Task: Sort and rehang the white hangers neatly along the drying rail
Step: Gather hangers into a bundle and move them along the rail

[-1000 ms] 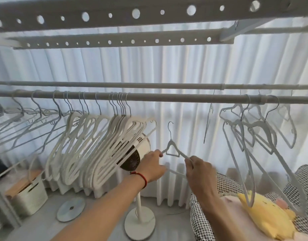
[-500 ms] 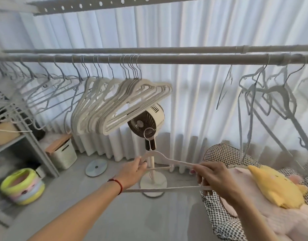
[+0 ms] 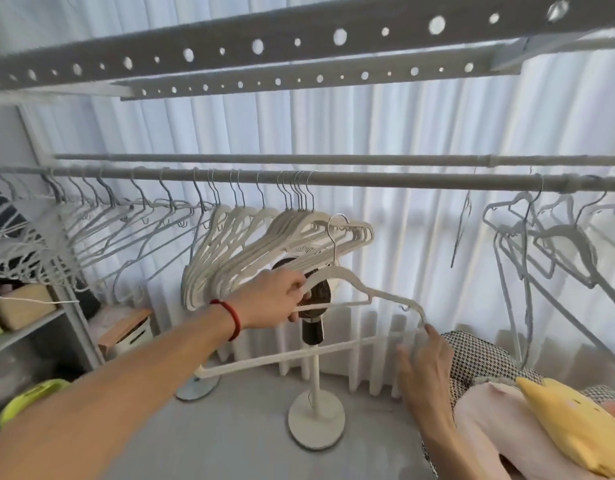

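Note:
A white hanger with a metal hook hangs in the air below the drying rail. My left hand grips its left shoulder. My right hand touches its right end with loose fingers. A tight bundle of white hangers hangs on the rail just left of it. Thin grey wire hangers fill the rail's left part. More grey hangers dangle tangled at the right.
A standing fan on a round base sits behind the held hanger. A second rail and perforated bars run above. Shelving stands left. A checked cushion with a yellow plush toy lies right. Curtains hang behind.
The held hanger has risen from waist level toward the rail and turned more upright. My left hand moved up with it; my right hand slid to the hanger's right end. The view tilted up.

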A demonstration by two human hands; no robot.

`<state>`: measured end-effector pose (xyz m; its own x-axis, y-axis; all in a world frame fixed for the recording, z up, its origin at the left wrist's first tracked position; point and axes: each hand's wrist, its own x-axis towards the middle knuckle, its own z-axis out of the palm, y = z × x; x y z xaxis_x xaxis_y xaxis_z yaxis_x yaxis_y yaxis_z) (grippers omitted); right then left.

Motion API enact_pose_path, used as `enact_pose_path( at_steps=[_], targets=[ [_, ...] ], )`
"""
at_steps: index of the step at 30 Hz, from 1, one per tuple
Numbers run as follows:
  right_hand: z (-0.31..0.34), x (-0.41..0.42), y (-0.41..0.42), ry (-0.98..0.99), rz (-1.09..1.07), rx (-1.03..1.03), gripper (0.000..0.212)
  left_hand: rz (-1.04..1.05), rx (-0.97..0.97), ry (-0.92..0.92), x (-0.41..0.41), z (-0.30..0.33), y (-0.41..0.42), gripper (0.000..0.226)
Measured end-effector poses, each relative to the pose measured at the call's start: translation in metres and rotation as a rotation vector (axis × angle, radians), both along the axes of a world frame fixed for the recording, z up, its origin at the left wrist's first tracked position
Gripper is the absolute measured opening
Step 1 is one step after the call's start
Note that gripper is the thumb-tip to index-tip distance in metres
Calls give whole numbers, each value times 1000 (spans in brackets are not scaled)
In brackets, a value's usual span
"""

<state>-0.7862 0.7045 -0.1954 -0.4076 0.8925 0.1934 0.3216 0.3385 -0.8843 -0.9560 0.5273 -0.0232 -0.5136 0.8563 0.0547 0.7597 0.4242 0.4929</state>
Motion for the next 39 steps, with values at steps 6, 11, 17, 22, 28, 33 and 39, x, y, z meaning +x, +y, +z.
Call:
enact_pose_path(
  at_steps=[6, 11, 17, 22, 28, 33, 39],
  targets=[
    [-3, 2, -8, -22, 14, 5, 56, 123, 162, 96, -20, 59, 44, 20],
    [-15, 15, -11, -31, 45, 17, 46, 219, 148, 103, -30, 72, 71, 19],
    [-25, 32, -2, -112, 42, 50, 38, 154, 66, 184, -21, 34, 89, 21],
    [-18, 34, 3, -137, 66, 113, 31, 114, -18, 82, -22, 14, 99, 32],
    [-6, 27, 1, -100, 74, 136, 29, 156, 178, 255, -13, 9, 98, 22],
    [-8, 24, -7, -121, 96, 140, 28, 207, 234, 395, -13, 36, 100, 19],
    [5, 16, -14, -96, 104, 191, 28, 154, 35, 160, -30, 19, 109, 44]
  ],
)
